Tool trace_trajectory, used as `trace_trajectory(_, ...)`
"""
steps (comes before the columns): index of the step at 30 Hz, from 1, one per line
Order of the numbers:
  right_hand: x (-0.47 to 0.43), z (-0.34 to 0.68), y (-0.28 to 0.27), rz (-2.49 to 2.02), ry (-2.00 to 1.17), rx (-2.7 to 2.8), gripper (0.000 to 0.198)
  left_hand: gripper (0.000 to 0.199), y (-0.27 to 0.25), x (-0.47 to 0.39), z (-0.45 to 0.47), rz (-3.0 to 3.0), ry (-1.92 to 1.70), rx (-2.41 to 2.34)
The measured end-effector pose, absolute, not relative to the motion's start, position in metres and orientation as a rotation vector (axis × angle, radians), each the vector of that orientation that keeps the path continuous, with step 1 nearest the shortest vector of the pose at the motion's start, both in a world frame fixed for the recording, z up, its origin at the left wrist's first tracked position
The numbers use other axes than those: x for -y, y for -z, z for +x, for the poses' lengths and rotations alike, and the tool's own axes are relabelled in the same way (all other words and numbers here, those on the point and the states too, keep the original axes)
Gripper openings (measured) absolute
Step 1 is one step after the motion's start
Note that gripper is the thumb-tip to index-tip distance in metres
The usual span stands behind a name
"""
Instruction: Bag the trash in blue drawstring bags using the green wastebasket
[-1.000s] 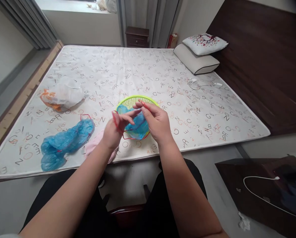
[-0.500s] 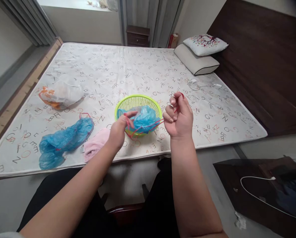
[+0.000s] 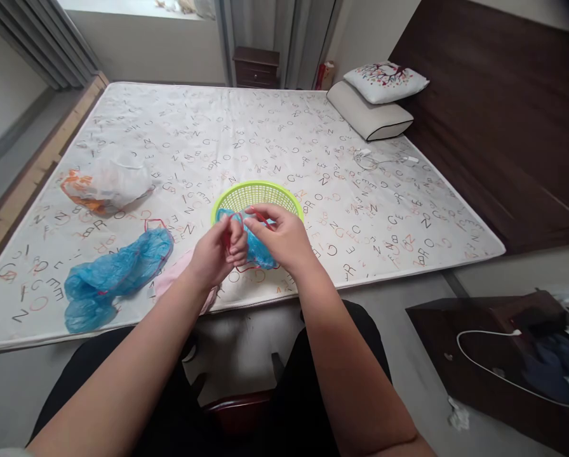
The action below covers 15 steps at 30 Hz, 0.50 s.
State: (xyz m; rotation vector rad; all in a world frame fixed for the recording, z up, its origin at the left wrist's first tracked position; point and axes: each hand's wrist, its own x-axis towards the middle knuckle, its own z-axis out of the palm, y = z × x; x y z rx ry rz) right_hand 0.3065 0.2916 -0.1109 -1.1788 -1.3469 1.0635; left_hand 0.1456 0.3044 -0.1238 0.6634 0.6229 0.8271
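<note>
A blue plastic bag point(image 3: 260, 249) with a red drawstring hangs from my hands in front of the lime-green basket point(image 3: 239, 192). My left hand point(image 3: 221, 249) is closed around the red string and a gathered blue edge of the bag. Close beside it, my right hand point(image 3: 281, 236) pinches the string with thumb and forefinger. The hands cover much of the bag and the basket's near side. To the left lies a second blue plastic bag point(image 3: 117, 270), crumpled, its red string loop sticking out at the top. A pink towel point(image 3: 174, 274) sits partly behind my left forearm.
A white-and-orange plastic bag point(image 3: 110, 181) rests on the letter-print mattress point(image 3: 208, 127), farther left. Pillows point(image 3: 384, 82) are stacked by the dark headboard point(image 3: 456, 127), with a white cable point(image 3: 373, 158) nearby. A dark low table point(image 3: 437, 330) stands at lower right.
My right hand has moved left, from beyond the basket's right side to beside my left hand. My left hand's fingers have closed, and the stretched red string has drawn in.
</note>
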Motion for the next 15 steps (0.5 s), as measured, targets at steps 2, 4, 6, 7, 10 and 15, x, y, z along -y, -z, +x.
trace_trajectory(2,-0.292,0.306,0.113,-1.177,-1.084,1.353,0.025,0.056,0.129,-0.302,0.149,0.742,-0.739,-0.597)
trace_trajectory(4,-0.292,0.307,0.115,-1.152,-1.141,1.358,0.031,0.060,0.135,-0.300,0.151,0.807,-0.685,-0.591)
trace_trajectory(6,-0.293,0.308,0.116,-1.109,-1.195,1.365,0.032,0.063,0.138,-0.299,0.152,0.841,-0.656,-0.591)
trace_trajectory(7,-0.293,0.310,0.117,-1.088,-1.207,1.362,0.031,0.063,0.139,-0.298,0.151,0.842,-0.649,-0.590)
trace_trajectory(10,-0.296,0.316,0.117,-1.043,-1.188,1.309,0.030,0.052,0.138,-0.297,0.148,0.822,-0.644,-0.580)
trace_trajectory(15,-0.304,0.334,0.122,-1.045,-1.106,1.011,0.036,0.027,0.135,-0.297,0.143,0.860,-0.710,-0.616)
